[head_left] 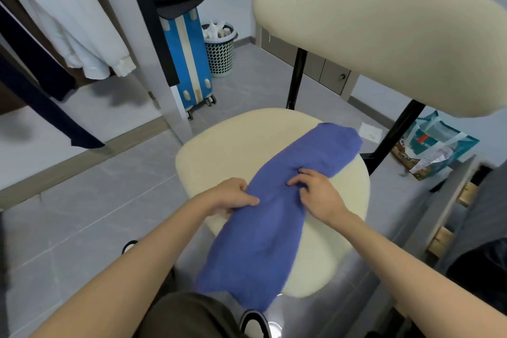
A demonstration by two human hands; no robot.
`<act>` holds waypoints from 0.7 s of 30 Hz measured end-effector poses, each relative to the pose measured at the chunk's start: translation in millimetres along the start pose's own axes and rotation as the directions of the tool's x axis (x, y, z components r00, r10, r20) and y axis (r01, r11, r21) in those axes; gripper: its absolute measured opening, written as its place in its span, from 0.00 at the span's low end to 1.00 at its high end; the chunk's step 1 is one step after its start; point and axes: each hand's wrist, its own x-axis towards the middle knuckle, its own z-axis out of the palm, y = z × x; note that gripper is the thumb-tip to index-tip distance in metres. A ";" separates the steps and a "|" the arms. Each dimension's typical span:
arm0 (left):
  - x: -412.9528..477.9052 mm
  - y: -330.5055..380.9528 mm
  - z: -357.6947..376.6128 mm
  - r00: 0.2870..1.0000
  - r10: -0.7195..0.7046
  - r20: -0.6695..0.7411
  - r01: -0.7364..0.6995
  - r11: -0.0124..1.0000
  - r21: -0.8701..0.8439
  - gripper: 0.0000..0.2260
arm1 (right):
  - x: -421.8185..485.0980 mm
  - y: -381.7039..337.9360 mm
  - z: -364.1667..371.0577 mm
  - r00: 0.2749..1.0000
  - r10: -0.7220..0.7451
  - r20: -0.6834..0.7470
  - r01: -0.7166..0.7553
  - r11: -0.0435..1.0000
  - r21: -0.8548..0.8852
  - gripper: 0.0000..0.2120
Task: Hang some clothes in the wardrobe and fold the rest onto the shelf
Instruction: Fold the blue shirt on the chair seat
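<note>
Purple garment (263, 217) lies lengthwise across cream chair seat (219, 145), near end hanging off front. Left hand (230, 196) pinches its left edge; right hand (315, 191) bunches fabric mid-top. Mesh bin (220, 56) w/ white stuff behind.

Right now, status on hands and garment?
Left hand pinching folded blue-purple knit garment; right hand pressing its middle. Garment lies across cream chair seat. Nothing obstructing.
</note>
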 end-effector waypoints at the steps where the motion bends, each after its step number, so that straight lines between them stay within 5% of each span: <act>1: -9.3 1.5 6.5 0.989 -0.029 0.143 0.043 0.994 -0.098 0.07 | -0.8 0.0 -2.6 0.995 0.066 -0.080 -0.060 0.995 0.083 0.18; 3: -19.4 4.0 21.4 0.962 -0.031 0.272 0.093 0.971 -0.218 0.07 | -7.0 3.6 -5.8 0.953 0.219 -0.210 -0.174 0.961 0.215 0.15; 8: -6.8 23.9 43.9 0.999 0.026 -0.045 -0.045 0.872 -0.487 0.10 | -29.7 19.8 -4.3 0.830 0.544 -0.119 -0.463 0.793 0.397 0.18; 10: -0.7 31.7 49.9 0.999 0.013 -0.046 -0.036 0.837 -0.546 0.14 | -35.7 22.6 -2.5 0.848 0.529 -0.002 -0.473 0.760 0.446 0.07; 13: 4.8 34.9 56.2 0.998 -0.016 -0.058 -0.019 0.833 -0.553 0.15 | -38.7 24.1 -3.8 0.886 0.459 0.061 -0.420 0.740 0.525 0.09; 21: 0.2 28.5 58.0 0.998 0.013 0.061 0.040 0.611 -0.791 0.15 | -41.7 25.6 -19.9 0.899 0.436 -0.032 -0.290 0.648 0.704 0.05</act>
